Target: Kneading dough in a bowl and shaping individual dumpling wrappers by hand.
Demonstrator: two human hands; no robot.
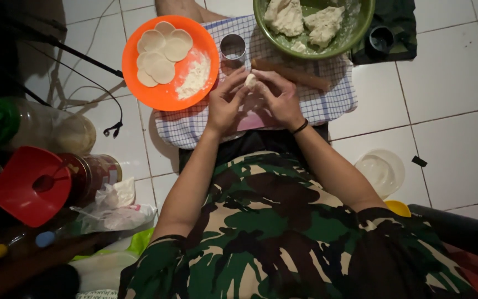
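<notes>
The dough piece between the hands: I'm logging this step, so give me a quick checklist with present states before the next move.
1. Dough piece held by both left hand and right hand: ok.
2. Rolling pin lies on checked cloth, beside the hands: ok.
3. Flour pile on orange plate: ok.
4. Ring cutter upright: ok.
5. Dough left in green bowl: ok.
6. Piece's thickness: cannot tell.

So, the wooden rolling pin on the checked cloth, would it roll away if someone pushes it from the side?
Probably yes: the rolling pin is a plain round stick lying flat, so a side push should roll it. The cloth beneath may slow it somewhat. It looks stiff and solid, unlikely to bend, and the bowl just behind might stop it.
</notes>
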